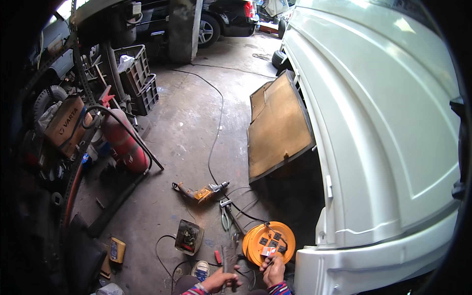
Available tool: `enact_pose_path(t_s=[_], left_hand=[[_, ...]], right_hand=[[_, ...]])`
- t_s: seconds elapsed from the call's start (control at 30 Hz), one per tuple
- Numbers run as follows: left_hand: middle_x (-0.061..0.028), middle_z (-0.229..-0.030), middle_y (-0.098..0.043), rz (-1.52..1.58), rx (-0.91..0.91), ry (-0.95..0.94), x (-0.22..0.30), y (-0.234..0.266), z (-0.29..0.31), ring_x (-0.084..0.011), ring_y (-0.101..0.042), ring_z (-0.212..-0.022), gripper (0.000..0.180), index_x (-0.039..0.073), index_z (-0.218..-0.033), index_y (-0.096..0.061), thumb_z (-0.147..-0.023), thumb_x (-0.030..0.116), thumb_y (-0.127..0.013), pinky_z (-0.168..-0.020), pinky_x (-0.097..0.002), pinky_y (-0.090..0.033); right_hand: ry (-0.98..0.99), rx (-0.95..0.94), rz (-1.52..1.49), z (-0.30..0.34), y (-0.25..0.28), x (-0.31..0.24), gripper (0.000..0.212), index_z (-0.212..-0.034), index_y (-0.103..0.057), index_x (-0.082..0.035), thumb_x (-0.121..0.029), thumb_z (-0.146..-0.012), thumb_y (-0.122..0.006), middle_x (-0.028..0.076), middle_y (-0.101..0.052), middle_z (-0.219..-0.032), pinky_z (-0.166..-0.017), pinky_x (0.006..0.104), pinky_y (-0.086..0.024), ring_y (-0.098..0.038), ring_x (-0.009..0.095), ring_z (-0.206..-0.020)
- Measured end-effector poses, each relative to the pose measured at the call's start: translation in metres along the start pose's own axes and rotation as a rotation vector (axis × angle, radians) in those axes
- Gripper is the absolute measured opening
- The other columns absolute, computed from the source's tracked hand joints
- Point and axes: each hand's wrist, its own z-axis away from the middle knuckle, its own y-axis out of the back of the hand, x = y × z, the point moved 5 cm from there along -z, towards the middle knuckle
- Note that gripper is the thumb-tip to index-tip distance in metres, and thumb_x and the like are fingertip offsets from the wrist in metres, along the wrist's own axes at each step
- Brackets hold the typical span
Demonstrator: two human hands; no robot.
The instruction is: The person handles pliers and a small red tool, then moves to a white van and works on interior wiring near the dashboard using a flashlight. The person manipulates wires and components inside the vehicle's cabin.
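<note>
Concrete garage floor (pixel 191 123): right hand (pixel 273 269) fingers pinch a plug at the round orange cable reel (pixel 269 239); left hand (pixel 220 280) clenches a grey metal tool (pixel 224 258). Seat plug squarely.

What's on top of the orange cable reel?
The orange cable reel lies flat on the floor; its upper face shows dark sockets, with a black cable running to it. The right hand reaches onto its near edge, covering that part. Whatever is under the reel is hidden.
</note>
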Motion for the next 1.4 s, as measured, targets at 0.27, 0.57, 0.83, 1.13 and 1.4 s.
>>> enact_pose_path(t_s=[0.27,0.57,0.83,1.13,1.4], left_hand=[[-0.0068,-0.097,-0.063,-0.343,0.257,-0.143,0.012,-0.047,0.242,-0.0192,-0.064,-0.083,0.041,0.004,-0.124,-0.060,-0.083,0.009,-0.061,-0.072,-0.0359,-0.055],[-0.0130,-0.129,-0.063,-1.012,-0.120,-0.236,0.100,-0.244,0.423,-0.0228,-0.060,-0.123,0.065,0.004,-0.151,-0.042,-0.092,0.015,-0.067,-0.106,-0.0335,-0.046],[-0.0087,-0.119,-0.064,-1.178,-0.367,-0.269,0.110,-0.436,0.505,-0.0168,-0.058,-0.109,0.064,0.000,-0.150,-0.044,-0.091,0.014,-0.064,-0.096,-0.0322,-0.049],[-0.0058,-0.117,-0.063,-1.027,-0.748,-0.050,-0.034,-0.583,0.510,-0.0138,-0.056,-0.106,0.053,-0.003,-0.142,-0.052,-0.094,0.017,-0.065,-0.094,-0.0286,-0.048],[-0.0071,-0.123,-0.065,-1.032,-0.946,0.019,-0.160,-0.670,0.514,-0.0131,-0.054,-0.113,0.056,-0.001,-0.147,-0.049,-0.099,0.023,-0.066,-0.099,-0.0291,-0.044]], right_hand=[[-0.357,-0.251,0.363,0.217,-0.071,-0.080,0.032,-0.132,-0.058,-0.009,-0.026,-0.105,-0.057,0.012,-0.072,-0.111,-0.064,0.0371,-0.062,-0.073,0.025,-0.081],[-0.086,-0.193,0.044,0.421,-0.132,-0.265,0.015,-0.111,-0.058,-0.004,-0.016,-0.103,-0.060,0.010,-0.069,-0.096,-0.064,0.0352,-0.059,-0.070,0.023,-0.079],[0.227,-0.094,-0.313,0.537,-0.028,-0.395,0.016,-0.111,-0.062,-0.005,-0.019,-0.103,-0.064,0.010,-0.074,-0.099,-0.066,0.0340,-0.063,-0.073,0.022,-0.078],[0.466,-0.191,-0.600,0.631,0.132,-0.460,0.011,-0.106,-0.067,-0.015,-0.025,-0.102,-0.066,0.011,-0.073,-0.110,-0.087,0.0453,-0.060,-0.072,0.031,-0.100],[0.788,-0.008,-0.585,0.735,0.246,-0.499,0.021,-0.108,-0.063,-0.012,-0.022,-0.095,-0.076,0.007,-0.072,-0.091,-0.084,0.0415,-0.062,-0.073,0.023,-0.089]])
